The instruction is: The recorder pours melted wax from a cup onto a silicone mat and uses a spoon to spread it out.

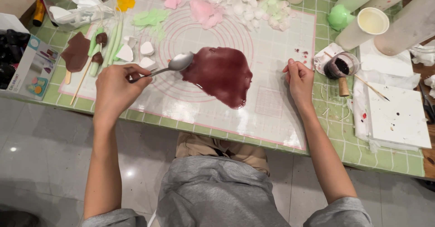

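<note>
A glossy dark red puddle (pixel 219 75) lies spread on a translucent silicone mat (pixel 272 113) printed with pink circles. My left hand (pixel 115 89) grips the handle of a metal spoon (pixel 174 65), whose bowl rests at the puddle's left edge. To the puddle's right, my right hand (pixel 299 79) rests on the mat with its fingers curled closed, holding nothing that I can see. A small clear cup of dark red liquid (pixel 340 65) stands just right of that hand, off the mat.
Thin pink, white, green and yellow petal shapes (pixel 235 2) lie along the mat's far edge. Brown pieces and green stems (pixel 97 50) sit at left. Tall cups (pixel 367 25) stand at the back right. White papers (pixel 396 113) and a stick lie at right. The table's front edge is near.
</note>
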